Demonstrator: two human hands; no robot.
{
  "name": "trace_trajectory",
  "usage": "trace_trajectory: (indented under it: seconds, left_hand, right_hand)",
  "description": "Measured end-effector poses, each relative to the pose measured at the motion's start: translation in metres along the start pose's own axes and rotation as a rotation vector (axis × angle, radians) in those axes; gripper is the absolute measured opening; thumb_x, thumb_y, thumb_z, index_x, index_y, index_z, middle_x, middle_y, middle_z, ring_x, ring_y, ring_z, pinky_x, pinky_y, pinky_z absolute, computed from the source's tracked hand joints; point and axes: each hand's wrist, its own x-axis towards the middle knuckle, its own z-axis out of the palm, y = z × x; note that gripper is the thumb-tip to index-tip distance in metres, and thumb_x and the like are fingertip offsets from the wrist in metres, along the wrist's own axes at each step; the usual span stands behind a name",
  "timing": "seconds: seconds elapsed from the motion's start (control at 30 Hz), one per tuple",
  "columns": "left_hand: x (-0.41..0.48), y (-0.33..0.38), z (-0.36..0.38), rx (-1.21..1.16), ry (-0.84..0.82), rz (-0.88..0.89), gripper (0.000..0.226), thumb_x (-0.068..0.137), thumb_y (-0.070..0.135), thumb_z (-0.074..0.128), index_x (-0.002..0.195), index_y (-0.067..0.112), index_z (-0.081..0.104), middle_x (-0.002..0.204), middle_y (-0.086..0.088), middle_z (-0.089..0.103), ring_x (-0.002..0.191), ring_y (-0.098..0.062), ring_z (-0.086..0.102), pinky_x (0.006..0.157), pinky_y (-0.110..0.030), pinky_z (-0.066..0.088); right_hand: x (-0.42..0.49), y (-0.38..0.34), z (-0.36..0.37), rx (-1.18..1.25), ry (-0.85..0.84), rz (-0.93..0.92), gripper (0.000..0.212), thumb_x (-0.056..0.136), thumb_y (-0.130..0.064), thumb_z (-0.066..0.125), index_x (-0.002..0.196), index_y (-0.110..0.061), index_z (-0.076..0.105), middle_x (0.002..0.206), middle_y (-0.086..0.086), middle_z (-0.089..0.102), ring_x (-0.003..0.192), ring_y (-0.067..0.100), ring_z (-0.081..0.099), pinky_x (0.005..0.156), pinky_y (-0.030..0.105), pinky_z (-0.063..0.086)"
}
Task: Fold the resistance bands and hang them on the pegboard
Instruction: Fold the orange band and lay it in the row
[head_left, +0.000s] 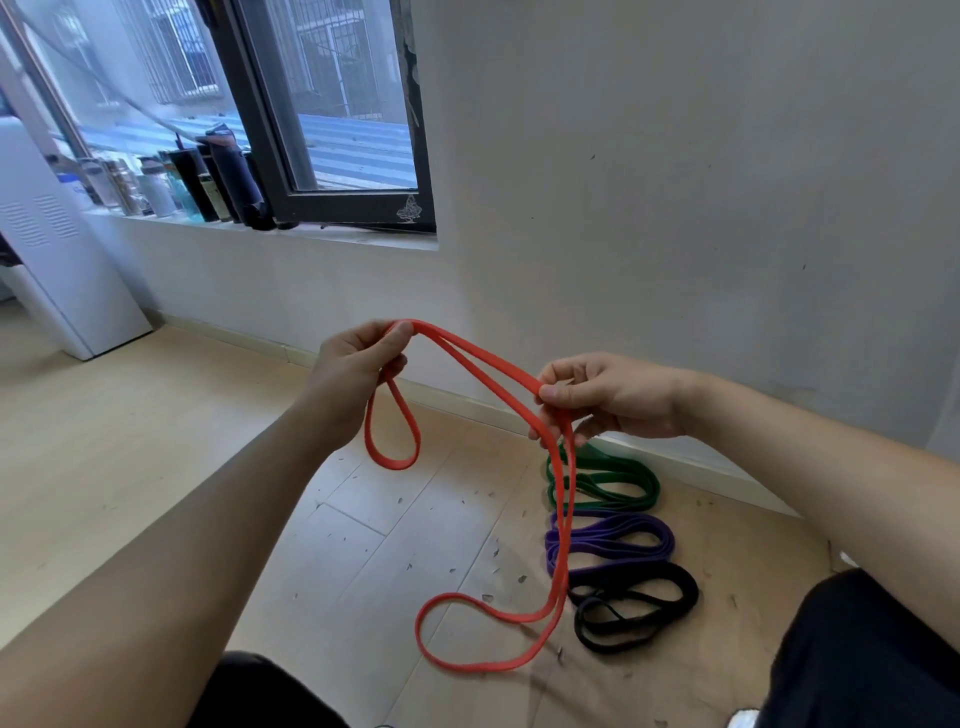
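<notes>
An orange-red resistance band (480, 358) stretches between both hands above the wooden floor. My left hand (356, 364) grips one folded end, and a short loop hangs below it. My right hand (608, 395) pinches the two strands further along; from there the band drops in a long loop whose bottom lies on the floor. Three folded bands lie on the floor under my right hand: a green band (618, 480), a purple band (623, 540) and a black band (644, 603). No pegboard is in view.
A plain wall (675, 208) stands straight ahead with a baseboard at its foot. A dark-framed window (332, 130) is at the upper left, with several bottles (197, 182) on its sill. A white appliance (57, 249) stands at the far left. My knees frame the bottom edge.
</notes>
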Motion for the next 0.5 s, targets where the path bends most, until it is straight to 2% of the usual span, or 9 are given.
trace_trajectory:
  seconds: [0.17, 0.3, 0.37, 0.43, 0.5]
  left_hand:
    - [0.002, -0.002, -0.002, 0.004, 0.038, 0.020, 0.038, 0.081, 0.039, 0.071, 0.108, 0.012, 0.075, 0.082, 0.001, 0.061, 0.084, -0.018, 0.056, 0.083, -0.030, 0.050]
    - [0.002, 0.000, -0.003, 0.017, 0.029, 0.041, 0.038, 0.081, 0.039, 0.070, 0.108, 0.012, 0.074, 0.083, 0.002, 0.062, 0.085, -0.018, 0.057, 0.083, -0.029, 0.051]
    - [0.002, 0.000, -0.004, 0.027, 0.025, 0.047, 0.039, 0.081, 0.040, 0.069, 0.108, 0.012, 0.073, 0.084, 0.001, 0.062, 0.087, -0.018, 0.058, 0.084, -0.029, 0.051]
    - [0.002, -0.001, -0.010, 0.054, -0.001, 0.030, 0.039, 0.082, 0.040, 0.069, 0.109, 0.012, 0.073, 0.086, 0.000, 0.063, 0.089, -0.019, 0.059, 0.085, -0.031, 0.051]
    - [0.002, -0.004, -0.019, 0.110, -0.066, -0.012, 0.037, 0.083, 0.038, 0.069, 0.109, 0.011, 0.073, 0.088, -0.002, 0.065, 0.092, -0.022, 0.061, 0.089, -0.034, 0.051]
  right_hand:
    - [0.005, 0.002, 0.006, 0.050, -0.048, 0.000, 0.009, 0.095, -0.019, 0.061, 0.096, -0.011, 0.065, 0.109, 0.018, 0.072, 0.106, 0.030, 0.068, 0.087, 0.038, 0.053]
    - [0.010, 0.007, 0.005, -0.019, -0.039, -0.013, 0.011, 0.091, -0.022, 0.065, 0.093, -0.013, 0.071, 0.106, 0.011, 0.073, 0.108, 0.024, 0.066, 0.099, 0.046, 0.042]
    - [0.011, 0.008, 0.005, -0.008, -0.007, -0.031, 0.013, 0.090, -0.019, 0.066, 0.097, -0.009, 0.073, 0.103, 0.011, 0.073, 0.105, 0.024, 0.068, 0.099, 0.046, 0.046]
    - [0.011, 0.007, 0.005, 0.052, 0.066, -0.067, 0.014, 0.090, -0.011, 0.067, 0.100, -0.005, 0.074, 0.097, 0.012, 0.074, 0.096, 0.026, 0.070, 0.089, 0.038, 0.057]
    - [0.009, 0.006, 0.002, 0.131, 0.159, -0.103, 0.022, 0.086, -0.005, 0.069, 0.107, -0.003, 0.071, 0.091, 0.014, 0.075, 0.088, 0.027, 0.072, 0.079, 0.033, 0.060]
